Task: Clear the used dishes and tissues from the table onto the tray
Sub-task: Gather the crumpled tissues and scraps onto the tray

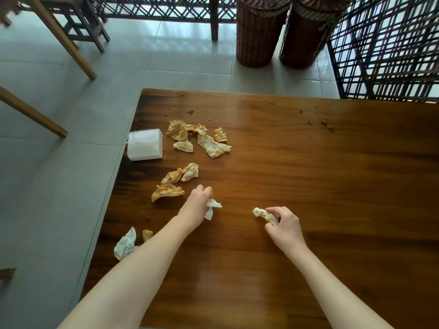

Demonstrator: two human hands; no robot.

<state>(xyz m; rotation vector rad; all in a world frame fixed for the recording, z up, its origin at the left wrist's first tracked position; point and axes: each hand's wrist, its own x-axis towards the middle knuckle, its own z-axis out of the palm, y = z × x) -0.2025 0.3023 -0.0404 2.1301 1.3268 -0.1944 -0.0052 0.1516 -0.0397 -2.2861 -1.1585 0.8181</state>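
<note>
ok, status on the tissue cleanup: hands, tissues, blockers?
Left hand grips a white tissue, right hand grips a crumpled stained tissue. Several soiled tissues lie loose on the wooden table. No tray or dishes in view.

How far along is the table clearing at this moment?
Done: no dishes show on the wooden table; no tray is in view. In hand: the left hand grips a white tissue, the right hand a stained tissue. Left: the far tissue cluster, stained wads mid-table, two tissues at the near-left edge.
</note>
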